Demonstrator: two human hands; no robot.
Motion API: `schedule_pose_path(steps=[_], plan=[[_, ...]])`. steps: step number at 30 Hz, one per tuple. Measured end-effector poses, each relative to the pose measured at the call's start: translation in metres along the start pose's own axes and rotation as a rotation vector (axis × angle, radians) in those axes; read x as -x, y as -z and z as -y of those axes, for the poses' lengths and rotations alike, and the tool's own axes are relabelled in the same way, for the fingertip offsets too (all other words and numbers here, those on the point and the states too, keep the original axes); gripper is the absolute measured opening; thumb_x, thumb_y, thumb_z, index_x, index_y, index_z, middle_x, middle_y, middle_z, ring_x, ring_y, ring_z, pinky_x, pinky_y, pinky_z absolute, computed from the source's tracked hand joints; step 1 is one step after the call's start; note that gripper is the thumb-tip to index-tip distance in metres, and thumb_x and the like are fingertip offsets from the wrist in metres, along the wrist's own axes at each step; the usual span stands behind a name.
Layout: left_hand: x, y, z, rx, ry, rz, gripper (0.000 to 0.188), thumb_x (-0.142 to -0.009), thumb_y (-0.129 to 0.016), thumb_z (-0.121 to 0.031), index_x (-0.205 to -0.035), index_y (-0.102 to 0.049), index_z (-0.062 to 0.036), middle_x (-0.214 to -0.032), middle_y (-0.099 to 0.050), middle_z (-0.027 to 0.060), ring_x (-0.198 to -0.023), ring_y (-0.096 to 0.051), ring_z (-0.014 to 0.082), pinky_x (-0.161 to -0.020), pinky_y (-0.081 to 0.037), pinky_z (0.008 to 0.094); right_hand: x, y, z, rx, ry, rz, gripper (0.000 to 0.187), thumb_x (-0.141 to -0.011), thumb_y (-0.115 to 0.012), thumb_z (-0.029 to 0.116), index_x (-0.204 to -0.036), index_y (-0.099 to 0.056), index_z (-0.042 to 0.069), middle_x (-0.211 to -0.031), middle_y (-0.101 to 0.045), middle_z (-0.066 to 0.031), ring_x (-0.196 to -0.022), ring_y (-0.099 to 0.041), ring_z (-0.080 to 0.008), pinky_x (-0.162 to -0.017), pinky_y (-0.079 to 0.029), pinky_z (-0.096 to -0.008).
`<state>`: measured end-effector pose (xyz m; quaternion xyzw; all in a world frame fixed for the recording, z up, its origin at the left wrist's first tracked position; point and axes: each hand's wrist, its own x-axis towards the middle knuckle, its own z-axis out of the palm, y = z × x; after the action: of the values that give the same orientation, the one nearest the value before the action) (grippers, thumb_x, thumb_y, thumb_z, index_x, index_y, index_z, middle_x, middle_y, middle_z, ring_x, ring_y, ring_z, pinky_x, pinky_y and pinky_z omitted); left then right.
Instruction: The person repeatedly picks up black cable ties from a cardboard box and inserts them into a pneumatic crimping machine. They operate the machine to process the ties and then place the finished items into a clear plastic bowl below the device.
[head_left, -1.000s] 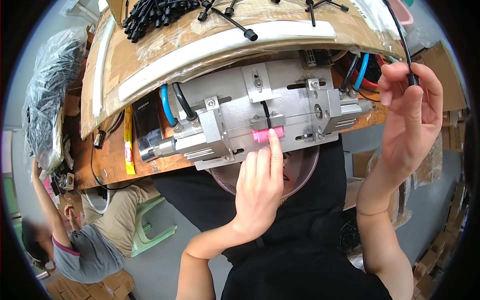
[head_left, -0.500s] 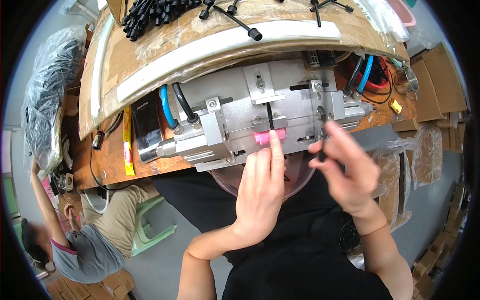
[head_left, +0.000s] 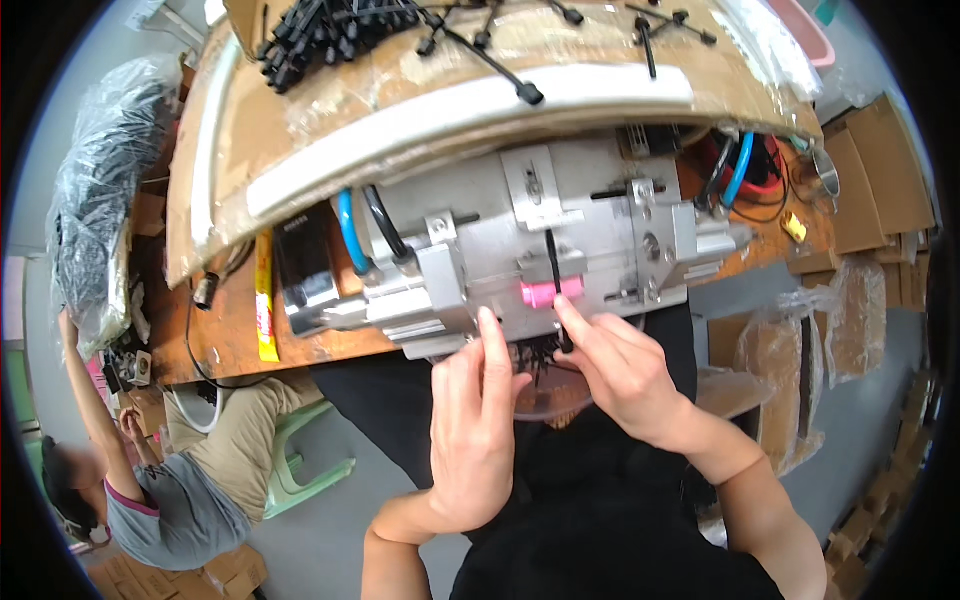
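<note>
A slim black plastic rod (head_left: 554, 258) lies front to back across a pink block (head_left: 540, 293) at the middle of a metal clamping fixture (head_left: 500, 210). My right hand (head_left: 630, 380) has its index fingertip on the rod beside the pink block, with the rod's near end between finger and thumb. To the left, my left hand (head_left: 472, 430) holds nothing; its index finger points forward at the fixture's front edge and the other fingers bend loosely. Below the fixture, a clear bowl (head_left: 550, 400) with dark thin pieces is partly hidden by my hands.
Cardboard (head_left: 330, 130) above the fixture carries a pile of black capped rods (head_left: 335, 40). Air cylinders with blue and black hoses flank the fixture. A yellow strip (head_left: 265, 300) and a black box (head_left: 305, 260) lie left. Another person (head_left: 175, 500) sits at far left.
My left hand has drawn back and left, off the rod at the pink block. My right hand has come in from the right to the rod's near end. The view has shifted slightly.
</note>
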<state>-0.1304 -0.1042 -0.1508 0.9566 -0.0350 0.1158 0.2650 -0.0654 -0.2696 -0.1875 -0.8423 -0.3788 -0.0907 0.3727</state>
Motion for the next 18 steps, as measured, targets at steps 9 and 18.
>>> schedule_pose_path(steps=[9, 18], plan=[[-0.178, 0.071, 0.045, -0.191, -0.366, -0.456, 0.029, -0.083, -0.063, 0.002, -0.111, -0.066, -0.0061, -0.093, -0.059, 0.0127, -0.089, -0.057, 0.0281, -0.079, -0.046, 0.0356, -0.076, 0.062, 0.009, 0.229, 0.233, -0.202, 0.040, -0.071, -0.077, 0.004, -0.108, -0.064, -0.004, -0.074, -0.057, -0.0069, -0.063, -0.052, -0.0213, -0.055, -0.044, -0.0322], [-0.247, 0.089, 0.063, -0.230, -0.609, -0.421, 0.007, -0.083, -0.064, -0.003, -0.090, -0.063, -0.0024, -0.081, -0.061, 0.0111, -0.085, -0.058, 0.0284, -0.076, -0.046, 0.0391, -0.183, 0.094, -0.034, 0.324, 0.310, -0.018, 0.014, -0.085, -0.063, 0.012, -0.084, -0.057, -0.001, -0.085, -0.059, -0.0141, -0.083, -0.059, -0.0354, -0.073, -0.048, -0.0442]])
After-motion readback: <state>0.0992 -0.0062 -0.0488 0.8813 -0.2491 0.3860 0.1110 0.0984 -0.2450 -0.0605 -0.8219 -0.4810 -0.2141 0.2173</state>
